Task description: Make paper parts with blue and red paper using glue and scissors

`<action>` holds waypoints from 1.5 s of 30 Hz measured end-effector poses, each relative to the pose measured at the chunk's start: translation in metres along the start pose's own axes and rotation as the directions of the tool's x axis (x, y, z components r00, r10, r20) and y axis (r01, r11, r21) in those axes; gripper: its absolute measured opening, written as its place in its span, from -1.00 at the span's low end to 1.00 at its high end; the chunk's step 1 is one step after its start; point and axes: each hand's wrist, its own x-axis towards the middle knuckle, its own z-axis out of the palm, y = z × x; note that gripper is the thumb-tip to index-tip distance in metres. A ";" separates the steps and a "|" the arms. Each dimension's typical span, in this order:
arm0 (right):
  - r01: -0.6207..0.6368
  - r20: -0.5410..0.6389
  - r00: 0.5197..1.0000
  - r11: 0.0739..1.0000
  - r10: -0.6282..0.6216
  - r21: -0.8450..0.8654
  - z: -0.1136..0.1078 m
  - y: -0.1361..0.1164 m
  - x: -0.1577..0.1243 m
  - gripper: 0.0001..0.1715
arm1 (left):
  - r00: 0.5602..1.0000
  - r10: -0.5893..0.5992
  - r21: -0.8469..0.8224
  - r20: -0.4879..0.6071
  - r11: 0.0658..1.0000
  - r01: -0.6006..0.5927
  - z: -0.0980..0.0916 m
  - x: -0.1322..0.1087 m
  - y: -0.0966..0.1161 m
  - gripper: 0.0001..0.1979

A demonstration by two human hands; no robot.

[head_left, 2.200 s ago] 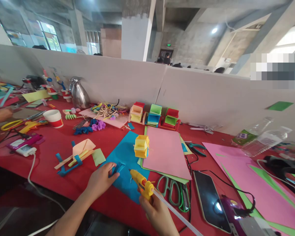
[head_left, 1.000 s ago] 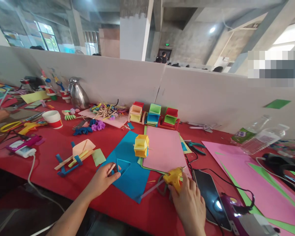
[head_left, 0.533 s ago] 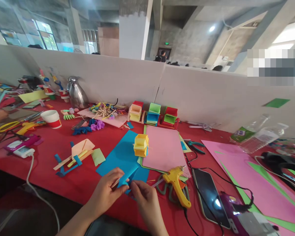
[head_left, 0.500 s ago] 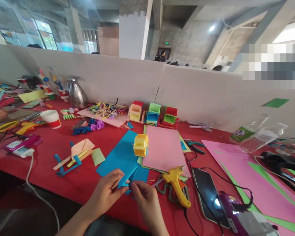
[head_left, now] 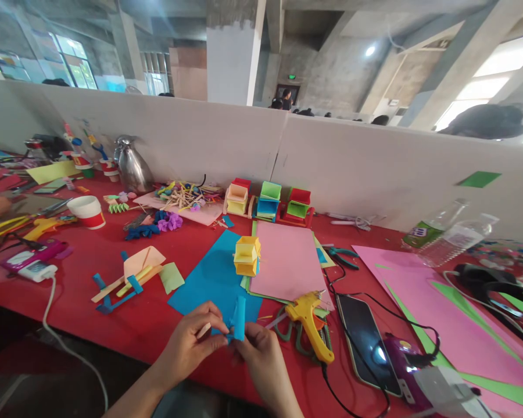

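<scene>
Both hands are close together over the near edge of the red table, pinching a folded strip of blue paper that stands up between them. My left hand has its fingertips closed on the strip's left side. A small pale piece shows among its fingers; I cannot make out what it is. My right hand closes thumb and fingers at the strip's lower right. Just beyond lies a blue sheet, partly under a pink sheet. A yellow folded-paper piece stands where the sheets meet.
Right of my hands lie a yellow glue gun, a phone and cables. Teal-handled pliers are farther back. A paper-and-stick construction and a paper cup are left. Folded-paper models stand by the partition.
The blue strip has been turned from a leftward slant to nearly upright between my fingers. A pale piece now shows in my left hand. The view has shifted slightly.
</scene>
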 end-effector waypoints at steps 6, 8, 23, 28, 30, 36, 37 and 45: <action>0.058 -0.193 0.963 0.841 -0.190 -0.539 -0.038 0.002 -0.004 -0.59 | 0.990 -0.049 0.000 -0.132 0.999 0.049 -0.005 0.005 0.000 -0.79; -0.146 -0.365 0.890 0.586 -0.273 -0.797 -0.063 0.005 -0.006 -0.57 | 0.985 -0.073 -0.001 -0.154 0.997 0.073 -0.013 0.010 -0.001 -0.79; -0.100 -0.493 0.840 0.826 -0.229 -0.555 -0.127 0.016 -0.019 -0.51 | 0.965 -0.173 0.313 -0.195 0.922 0.228 -0.035 0.031 -0.043 -0.70; 0.194 -0.438 0.891 0.971 -0.115 0.140 -0.104 0.007 -0.032 -0.46 | 0.944 -0.251 0.502 -0.215 0.801 0.328 -0.018 0.027 -0.033 -0.64; 0.213 -0.337 0.934 0.942 -0.118 0.260 -0.084 0.008 -0.031 -0.43 | 0.941 -0.248 0.608 -0.230 0.719 0.338 -0.013 0.029 -0.034 -0.74; 0.064 -0.220 0.972 0.995 -0.079 -0.077 -0.039 0.008 -0.019 -0.69 | 0.952 -0.185 0.705 -0.243 0.641 0.304 -0.018 0.033 -0.036 -0.80; 0.097 -0.211 0.969 0.982 -0.130 -0.160 -0.037 0.006 -0.018 -0.74 | 0.951 -0.188 0.702 -0.247 0.642 0.310 -0.020 0.032 -0.033 -0.79; 0.233 -0.063 0.938 0.752 -0.342 -0.616 -0.030 0.009 -0.018 -0.84 | 0.963 -0.176 0.622 -0.202 0.736 0.265 -0.023 0.015 -0.004 -0.77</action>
